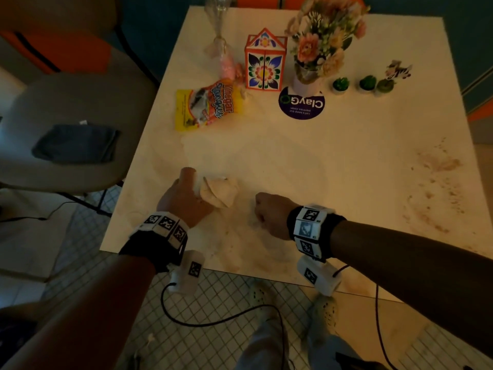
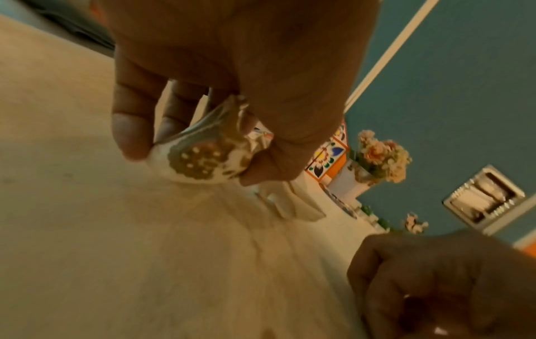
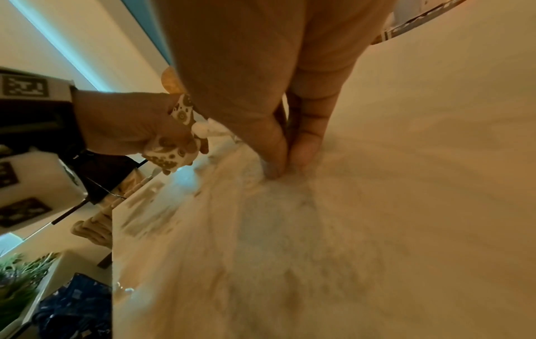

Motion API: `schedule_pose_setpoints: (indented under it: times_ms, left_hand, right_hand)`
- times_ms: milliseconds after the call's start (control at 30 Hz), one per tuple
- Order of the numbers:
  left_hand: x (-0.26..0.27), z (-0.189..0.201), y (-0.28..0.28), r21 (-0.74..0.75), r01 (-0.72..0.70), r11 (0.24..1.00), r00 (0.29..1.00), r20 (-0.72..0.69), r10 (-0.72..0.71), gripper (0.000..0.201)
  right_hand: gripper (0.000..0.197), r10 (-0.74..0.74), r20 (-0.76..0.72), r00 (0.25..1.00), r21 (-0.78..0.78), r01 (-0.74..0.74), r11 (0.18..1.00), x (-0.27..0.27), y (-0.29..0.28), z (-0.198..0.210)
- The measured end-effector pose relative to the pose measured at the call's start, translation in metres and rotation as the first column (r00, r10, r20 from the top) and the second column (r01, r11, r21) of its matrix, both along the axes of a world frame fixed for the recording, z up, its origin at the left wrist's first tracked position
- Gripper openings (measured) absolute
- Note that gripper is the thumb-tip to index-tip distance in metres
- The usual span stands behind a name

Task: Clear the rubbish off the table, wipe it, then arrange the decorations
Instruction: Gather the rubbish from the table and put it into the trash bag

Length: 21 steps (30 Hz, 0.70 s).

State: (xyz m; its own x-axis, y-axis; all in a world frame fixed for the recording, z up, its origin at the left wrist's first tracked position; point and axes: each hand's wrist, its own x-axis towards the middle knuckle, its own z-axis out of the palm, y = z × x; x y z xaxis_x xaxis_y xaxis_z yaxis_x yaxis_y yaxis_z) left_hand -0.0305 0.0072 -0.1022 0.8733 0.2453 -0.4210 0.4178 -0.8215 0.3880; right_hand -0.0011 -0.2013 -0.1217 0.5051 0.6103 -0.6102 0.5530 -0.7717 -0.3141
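Observation:
My left hand [image 1: 196, 190] grips a crumpled white wrapper [image 2: 200, 160] with a brown flower print, just above the near left part of the cream table [image 1: 293, 156]. More of that crumpled paper [image 1: 220, 192] sticks out past the fingers. To its right, my right hand [image 1: 262, 217] is curled, thumb and fingertips [image 3: 304, 156] pressed together against the tabletop. Whether anything lies between them cannot be made out. A yellow snack packet [image 1: 208, 105] lies flat further back on the left. Smears and crumbs cover the table around my hands.
At the back stand a glass [image 1: 218, 25], a flowered house-shaped box [image 1: 265, 62], a flower vase [image 1: 320, 44] on a purple round mat [image 1: 301, 105], small green cactus pots [image 1: 368, 82] and a zebra figure [image 1: 398, 69]. Reddish stains [image 1: 437, 182] mark the right side. A chair with a dark cloth [image 1: 77, 144] stands left.

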Motion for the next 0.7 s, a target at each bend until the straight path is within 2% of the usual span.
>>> schedule_pose_setpoints:
  times_ms: [33,100,200,267,400,500,600,700]
  left_hand:
    - [0.001,0.001,0.003,-0.027,-0.038,0.999,0.999,0.009,0.038,0.072]
    - [0.002,0.003,0.009,-0.049,-0.084,0.995,0.996,0.025,0.086,0.072]
    - [0.004,0.006,0.018,-0.051,-0.109,0.993,0.992,0.052,0.112,0.066]
    - [0.004,0.005,0.023,-0.050,-0.123,0.991,0.991,0.048,0.125,0.064]
    - [0.006,0.002,0.029,-0.042,-0.143,0.989,0.988,0.056,0.146,0.061]
    - [0.013,0.006,0.039,-0.043,-0.199,0.979,0.978,0.057,0.201,0.051]
    - [0.036,0.012,0.052,-0.077,-0.278,0.957,0.957,0.058,0.283,0.041]
    - [0.072,0.020,0.057,-0.020,-0.240,0.971,0.963,0.125,0.240,0.034]
  right_hand:
    - [0.037,0.006,-0.007,1.000,-0.011,-0.006,1.000,0.001,0.000,0.000]
    - [0.033,0.020,0.031,0.999,0.008,-0.021,1.000,0.005,0.002,0.006]
    - [0.013,-0.079,0.206,0.975,0.250,0.026,0.968,0.018,0.012,0.022]
    - [0.008,-0.120,0.220,0.968,0.388,0.027,0.921,0.026,0.030,0.031]
    - [0.010,0.049,0.173,0.984,0.242,-0.091,0.966,0.034,0.066,0.020]
    - [0.020,0.076,0.147,0.986,0.210,-0.106,0.972,0.036,0.073,-0.002]
    - [0.037,0.094,0.235,0.967,0.212,-0.145,0.967,0.039,0.073,-0.013]
    - [0.035,0.056,0.191,0.980,0.208,-0.096,0.974,0.040,0.075,-0.012]
